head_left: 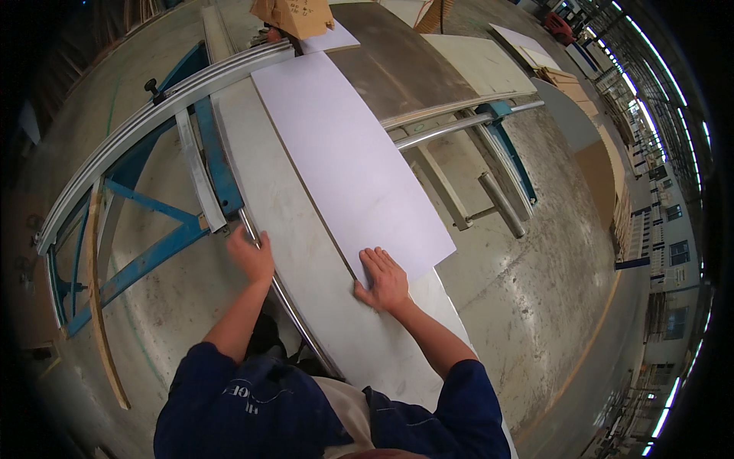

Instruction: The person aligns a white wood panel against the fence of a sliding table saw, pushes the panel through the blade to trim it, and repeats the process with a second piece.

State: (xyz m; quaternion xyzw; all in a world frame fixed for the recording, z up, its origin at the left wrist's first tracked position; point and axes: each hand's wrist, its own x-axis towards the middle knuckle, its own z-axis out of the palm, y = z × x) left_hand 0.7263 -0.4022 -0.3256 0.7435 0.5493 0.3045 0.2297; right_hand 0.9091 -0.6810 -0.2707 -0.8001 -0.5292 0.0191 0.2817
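Under the spread fingers of the right hand [384,277] lies the near end of a long white board [336,145]; they rest flat on top, pinching nothing, the thumb beside the near left corner. Pushing at this corner alone could swing the far end askew, and light pressure could let the sheet slide. Left of that grip, the left hand [251,256] is curled at a chrome rail [294,314]; whether it closes round it cannot be told. If the table shifted, fingers there might be nipped against the blue frame [218,164] just ahead.

Right of the right hand, the board's corner juts past the pale table [264,153], with open room over the concrete floor [527,291]. Farther ahead, a chrome bar [443,134] and brown table [390,61] crowd the board's right edge; beyond, an aluminium beam [245,63] and cardboard piece [294,17] hem its far end.
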